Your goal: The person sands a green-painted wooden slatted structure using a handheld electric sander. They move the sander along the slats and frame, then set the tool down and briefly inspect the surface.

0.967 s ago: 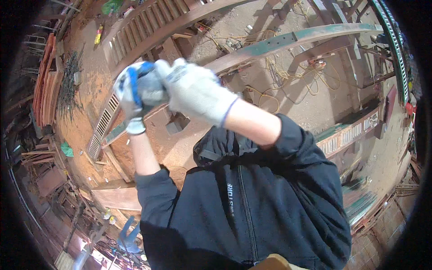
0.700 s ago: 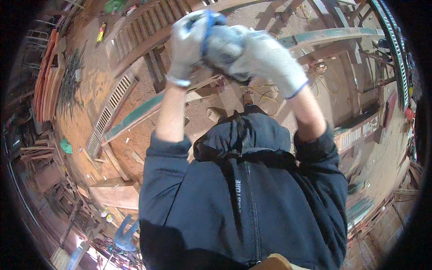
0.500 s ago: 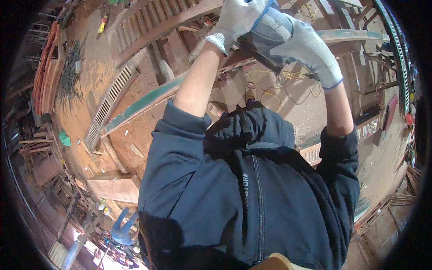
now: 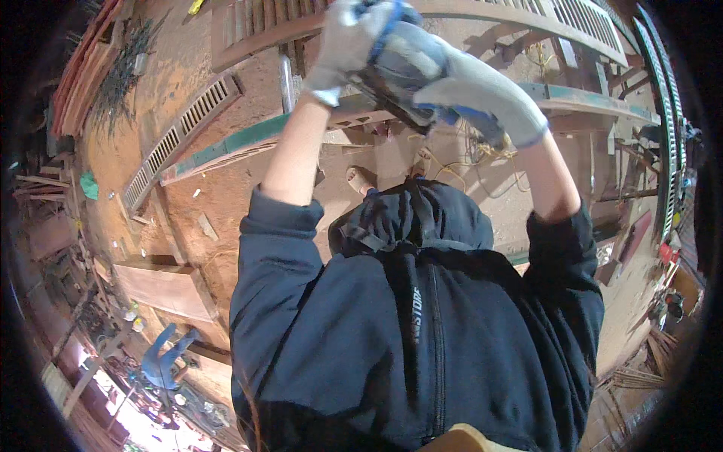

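A dusty blue-grey handheld power sander [image 4: 410,54] with a dark flat base is gripped in both my gloved hands. My left hand [image 4: 348,45], in a whitish glove with blue trim, closes round its front end at the upper left. On its right side my right hand [image 4: 486,94] wraps round the rear, fingers curled under. Below the tool runs a long wooden rail [image 4: 343,117] with a greenish edge. Whether the base touches the rail cannot be told; my hands and the tool cover the spot.
A slatted wooden panel [image 4: 263,45] lies beyond the sander; a smaller slatted frame [image 4: 177,139] is at left. Yellow cord [image 4: 456,169] lies near my feet. Stacked boards [image 4: 86,64] stand far left. A person in blue [image 4: 164,361] bends at lower left. Green-edged slatted panels [image 4: 666,143] stand at right.
Both hands have shifted to the left with the sander, still gripping it. The whole view has turned slightly, and more of the slatted panel at the top shows.
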Available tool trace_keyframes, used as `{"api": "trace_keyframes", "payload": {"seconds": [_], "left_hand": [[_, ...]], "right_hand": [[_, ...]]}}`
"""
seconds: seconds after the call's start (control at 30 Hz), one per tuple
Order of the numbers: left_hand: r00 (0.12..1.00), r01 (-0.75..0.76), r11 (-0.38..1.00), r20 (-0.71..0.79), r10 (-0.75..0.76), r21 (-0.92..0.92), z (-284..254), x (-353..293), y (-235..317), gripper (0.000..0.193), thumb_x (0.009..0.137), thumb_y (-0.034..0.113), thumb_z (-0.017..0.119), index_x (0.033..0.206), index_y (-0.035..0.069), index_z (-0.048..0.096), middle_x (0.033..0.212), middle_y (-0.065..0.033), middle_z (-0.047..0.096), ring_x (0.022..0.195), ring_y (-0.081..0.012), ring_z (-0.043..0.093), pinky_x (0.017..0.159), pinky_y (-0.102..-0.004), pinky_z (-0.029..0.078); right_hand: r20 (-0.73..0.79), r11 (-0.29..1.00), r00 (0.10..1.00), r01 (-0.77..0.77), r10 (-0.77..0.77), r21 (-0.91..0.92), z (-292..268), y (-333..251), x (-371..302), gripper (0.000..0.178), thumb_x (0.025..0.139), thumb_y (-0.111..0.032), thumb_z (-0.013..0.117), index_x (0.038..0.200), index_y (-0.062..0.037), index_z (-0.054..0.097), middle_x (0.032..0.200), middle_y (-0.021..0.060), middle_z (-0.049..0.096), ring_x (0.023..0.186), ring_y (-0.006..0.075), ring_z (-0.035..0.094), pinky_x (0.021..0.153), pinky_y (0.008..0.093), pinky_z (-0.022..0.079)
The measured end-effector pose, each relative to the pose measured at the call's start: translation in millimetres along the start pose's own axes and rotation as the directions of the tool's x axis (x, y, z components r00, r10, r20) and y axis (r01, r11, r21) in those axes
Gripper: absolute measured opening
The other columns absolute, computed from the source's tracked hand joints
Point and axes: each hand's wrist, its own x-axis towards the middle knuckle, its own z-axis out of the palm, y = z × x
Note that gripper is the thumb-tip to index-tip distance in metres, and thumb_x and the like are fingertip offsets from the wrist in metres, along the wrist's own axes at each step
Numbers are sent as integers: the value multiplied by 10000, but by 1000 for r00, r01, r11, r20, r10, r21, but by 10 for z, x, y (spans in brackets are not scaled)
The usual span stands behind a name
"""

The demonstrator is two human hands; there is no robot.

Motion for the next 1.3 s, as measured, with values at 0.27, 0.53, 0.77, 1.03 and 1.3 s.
{"api": "trace_keyframes", "payload": {"seconds": [0.27, 0.53, 0.77, 1.03, 1.3], "left_hand": [[979, -189, 813, 168, 114, 551, 0, -293, -113, 555, 855, 453, 667, 1286, 109, 605, 1282, -149, 605, 1163, -303, 591, 1014, -385, 462], [858, 60, 450, 184, -480, 891, -1076, -1364, -520, 737, 694, 450, 768, 1327, 156, 534, 1234, -144, 627, 1144, -304, 606, 963, -429, 492], [877, 28, 449, 193, -440, 893, -1110, -1370, -597, 519, 696, 322, 734, 1152, 125, 581, 1025, -126, 679, 980, -309, 665, 808, -446, 537], [923, -43, 485, 220, -315, 874, -1135, -1425, -679, 459, 712, 247, 700, 1126, 82, 589, 930, -132, 688, 889, -306, 692, 734, -432, 558], [916, -4, 475, 194, -351, 880, -1136, -1391, -692, 469, 703, 314, 751, 1099, 133, 577, 958, -107, 672, 931, -293, 677, 763, -437, 544]], "right_hand": [[-340, 999, 940, 14, -3, 29, 53, 379, -591, 666, 731, -28, 710, 1359, -7, 490, 1112, 111, 666, 891, 169, 660, 677, 302, 555], [-412, 916, 825, -296, 387, 269, 470, 114, -743, 588, 725, -47, 724, 1290, -5, 564, 930, 73, 676, 666, 110, 618, 511, 271, 499], [-485, 904, 763, -363, 427, 224, 495, -21, -495, 341, 758, -79, 730, 1065, 24, 623, 751, 65, 639, 545, 132, 600, 446, 286, 487], [-516, 872, 704, -423, 488, 248, 770, -89, -588, 400, 734, -59, 735, 1099, 54, 617, 787, 97, 676, 578, 153, 634, 462, 291, 501], [-576, 828, 624, -529, 529, 188, 814, -327, -627, 507, 735, -30, 680, 1222, 24, 548, 811, 82, 667, 582, 126, 610, 465, 270, 498]]}}
